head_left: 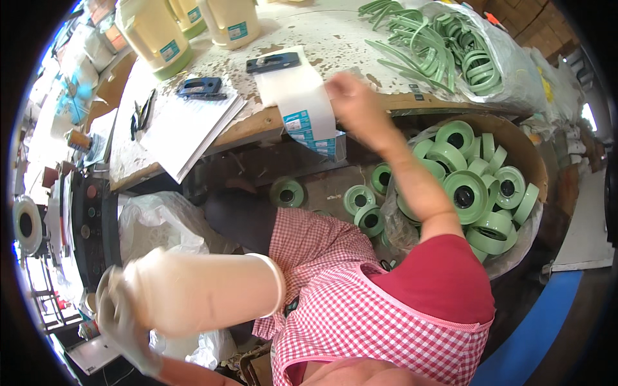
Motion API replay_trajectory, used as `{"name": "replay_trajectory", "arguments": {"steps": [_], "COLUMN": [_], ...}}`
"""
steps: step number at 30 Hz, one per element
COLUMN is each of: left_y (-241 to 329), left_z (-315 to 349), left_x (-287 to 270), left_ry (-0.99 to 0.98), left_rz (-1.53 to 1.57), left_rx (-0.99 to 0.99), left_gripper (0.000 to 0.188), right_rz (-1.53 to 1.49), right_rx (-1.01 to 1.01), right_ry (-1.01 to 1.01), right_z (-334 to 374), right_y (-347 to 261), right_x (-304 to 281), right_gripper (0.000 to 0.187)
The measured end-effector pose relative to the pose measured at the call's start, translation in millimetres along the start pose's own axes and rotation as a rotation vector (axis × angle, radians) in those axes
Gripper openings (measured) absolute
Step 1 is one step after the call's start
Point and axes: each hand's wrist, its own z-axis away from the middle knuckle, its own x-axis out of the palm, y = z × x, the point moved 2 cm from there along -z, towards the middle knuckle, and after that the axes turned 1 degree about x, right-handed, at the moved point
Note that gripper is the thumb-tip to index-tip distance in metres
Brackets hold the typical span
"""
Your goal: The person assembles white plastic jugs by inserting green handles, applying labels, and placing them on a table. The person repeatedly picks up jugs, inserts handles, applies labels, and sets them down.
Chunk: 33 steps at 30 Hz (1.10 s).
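Note:
My left hand [122, 320], in a pale glove, grips one end of a cream plastic jug body [206, 293]. The body lies sideways over my lap, its wide rim pointing right, and it is slightly blurred. At the table's front edge, the curled fingers of my right hand [353, 106] pinch the right side of a label strip [299, 96]; motion blurs the fingertips. This white strip hangs over the edge, with blue printed labels on its lower part. A dark blue tool [273, 62] rests across its upper end.
Several cream jugs [235, 26] with labels stand at the table's far left. Papers [193, 128], a second blue tool [199, 87] and pliers [141, 114] lie nearer. Green handles [421, 45] spill from a bag at right. Below, a lined box holds green rings [465, 196].

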Motion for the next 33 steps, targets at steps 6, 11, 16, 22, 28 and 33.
{"name": "replay_trajectory", "arguments": {"steps": [6,11,16,22,28,33], "left_y": [-7.9,-7.2,11.2,9.0,14.8,12.8], "left_z": [63.8,42.6,46.5,52.7,60.7,59.7], "left_x": [-25.8,30.6,49.5,58.6,54.1,60.9], "left_ry": [0.198,0.086,0.108,0.042,0.170,0.207], "left_rz": [0.310,0.226,0.259,0.191,0.077,0.138], "left_rx": [0.207,0.397,0.297,0.200,0.133,0.196], "left_gripper": [0.050,0.026,0.031,0.032,0.033,0.028], "right_rz": [0.617,0.757,0.740,1.243,1.220,1.193], "right_rx": [0.178,0.250,0.136,-0.385,-0.097,-0.118], "right_ry": [0.266,0.227,0.292,0.336,0.542,0.902], "right_z": [-71.2,-99.6,-171.1,-215.1,-218.6,-222.9], "right_y": [200.0,229.2,243.2,250.2,225.8,234.8], "right_x": [-194.4,-220.4,-181.2,-197.9,-244.7,-260.3], "right_gripper": [0.034,0.033,0.028,0.024,0.024,0.036]}}
